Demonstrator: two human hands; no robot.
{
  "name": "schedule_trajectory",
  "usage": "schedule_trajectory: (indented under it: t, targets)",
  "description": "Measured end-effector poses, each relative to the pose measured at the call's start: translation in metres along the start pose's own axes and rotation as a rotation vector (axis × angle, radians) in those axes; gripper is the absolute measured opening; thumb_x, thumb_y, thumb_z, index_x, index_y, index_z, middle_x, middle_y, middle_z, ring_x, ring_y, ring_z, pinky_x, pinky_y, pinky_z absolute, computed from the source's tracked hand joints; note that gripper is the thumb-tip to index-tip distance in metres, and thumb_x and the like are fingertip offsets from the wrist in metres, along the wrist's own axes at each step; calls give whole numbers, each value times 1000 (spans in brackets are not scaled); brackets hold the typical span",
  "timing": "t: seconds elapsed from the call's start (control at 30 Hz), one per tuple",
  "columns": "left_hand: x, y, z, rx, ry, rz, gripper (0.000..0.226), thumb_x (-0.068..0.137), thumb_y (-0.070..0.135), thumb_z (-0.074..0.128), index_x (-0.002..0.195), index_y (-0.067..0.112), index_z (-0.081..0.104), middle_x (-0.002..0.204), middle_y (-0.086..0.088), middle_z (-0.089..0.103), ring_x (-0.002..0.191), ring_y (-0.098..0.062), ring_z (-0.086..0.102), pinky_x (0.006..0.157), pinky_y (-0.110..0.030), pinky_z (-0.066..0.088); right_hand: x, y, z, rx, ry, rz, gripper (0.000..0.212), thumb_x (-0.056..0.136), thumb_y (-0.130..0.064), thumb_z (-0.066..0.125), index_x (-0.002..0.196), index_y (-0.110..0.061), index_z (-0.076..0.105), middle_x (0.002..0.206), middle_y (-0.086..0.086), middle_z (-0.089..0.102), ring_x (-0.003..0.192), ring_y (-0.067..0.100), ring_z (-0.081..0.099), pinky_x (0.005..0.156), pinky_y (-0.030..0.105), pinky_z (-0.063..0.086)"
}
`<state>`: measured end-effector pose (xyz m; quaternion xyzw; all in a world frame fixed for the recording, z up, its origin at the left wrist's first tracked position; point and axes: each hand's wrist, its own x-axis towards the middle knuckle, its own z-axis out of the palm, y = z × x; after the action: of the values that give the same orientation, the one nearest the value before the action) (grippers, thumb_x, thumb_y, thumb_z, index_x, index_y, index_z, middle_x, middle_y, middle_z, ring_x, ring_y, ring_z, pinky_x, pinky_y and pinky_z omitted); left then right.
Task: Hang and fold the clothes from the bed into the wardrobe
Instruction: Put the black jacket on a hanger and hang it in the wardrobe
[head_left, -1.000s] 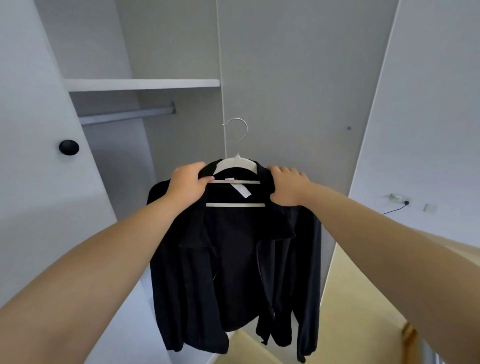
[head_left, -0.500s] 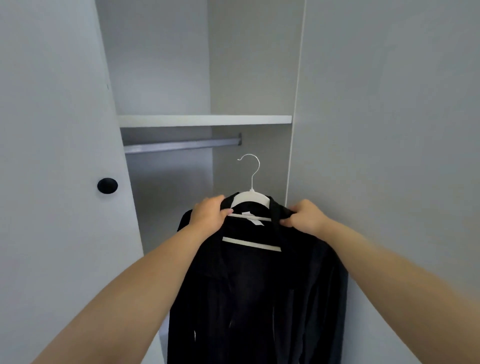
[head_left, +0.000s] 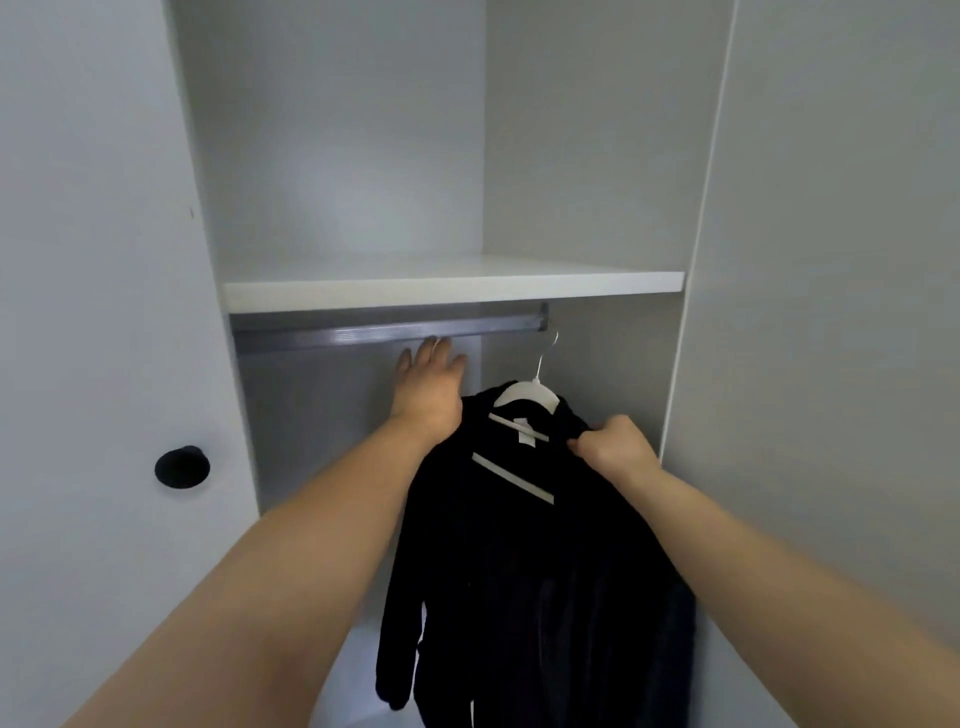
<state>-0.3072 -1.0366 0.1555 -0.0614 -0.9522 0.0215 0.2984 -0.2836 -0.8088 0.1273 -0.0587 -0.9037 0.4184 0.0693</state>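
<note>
A black jacket (head_left: 524, 582) hangs on a white hanger (head_left: 527, 396) whose metal hook (head_left: 546, 356) points up just under the grey wardrobe rail (head_left: 363, 332). My right hand (head_left: 613, 449) pinches the jacket's right shoulder over the hanger and carries it inside the open wardrobe. My left hand (head_left: 431, 387) is off the jacket, fingers straight, reaching up with the fingertips at the rail, left of the hook. The hook is tilted and hangs free of the rail.
A white shelf (head_left: 452, 288) sits directly above the rail. The open left door (head_left: 104, 364) carries a round black knob (head_left: 182, 466). A closed grey panel (head_left: 831, 312) bounds the compartment on the right. No other clothes hang on the rail.
I have stepped closer to the wardrobe. My left hand let go of the jacket's left shoulder and rose to the rail. The hanger moved up and right, its hook now near the rail.
</note>
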Motion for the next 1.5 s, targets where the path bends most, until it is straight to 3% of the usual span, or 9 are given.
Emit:
schedule_trajectory:
  t: [0.17,0.27,0.37,0.47,0.53,0.7,0.87,1.17,1.5]
  targets:
    - [41,-35,7,113,-42,-101,80,84,8,52,153,17,11,159,-8,11,146,-25,7,117,-47,1,41,-29,9,45,7,-12,17,84,-19,56,74,-5,59,72,10,62,68,26,62,54,24,41]
    - [62,-49,18,133,-17,-101,65,89,8,47,149,14,23,153,-9,29,140,-27,26,116,-46,15,65,-43,15,109,5,-9,16,86,-16,55,75,-5,59,73,9,61,70,25,60,54,24,42]
    - [82,-55,22,60,73,-150,35,98,18,41,132,12,46,136,-12,49,126,-30,43,103,-37,31,85,-48,20,166,15,5,12,87,-16,57,82,-5,60,74,6,59,70,22,58,61,24,43]
    - [97,-57,33,84,88,-114,30,100,23,42,125,11,52,130,-13,53,122,-31,47,96,-30,33,106,-49,24,137,31,31,11,87,-13,57,88,-3,60,79,6,60,68,20,56,57,23,40]
    - [101,-59,39,89,33,-100,34,101,23,41,130,9,51,133,-14,52,123,-29,45,90,-20,30,117,-49,26,87,31,57,17,90,-12,55,100,0,62,92,9,60,82,24,58,65,24,41]
    - [104,-59,39,53,128,-151,31,96,17,47,125,9,52,123,-18,56,116,-36,50,94,-38,36,127,-42,38,-119,33,64,30,93,-16,51,112,5,60,116,19,63,106,30,60,72,26,37]
    - [104,-58,45,85,148,-136,29,95,10,47,123,5,53,118,-22,57,112,-37,51,92,-42,35,128,-40,45,-227,90,54,28,92,-14,53,113,3,60,119,17,63,112,29,59,75,25,38]
    - [103,-57,48,127,143,-150,21,96,9,44,114,7,54,114,-18,57,109,-36,51,91,-42,36,122,-44,42,-544,77,-37,35,98,-11,39,129,0,51,137,17,50,127,30,48,103,36,39]
    - [105,-57,50,132,158,-138,22,96,10,44,116,6,52,113,-19,57,110,-36,50,94,-43,34,118,-29,51,-864,139,-174,28,92,-4,49,118,-7,60,121,9,62,112,26,59,83,30,47]
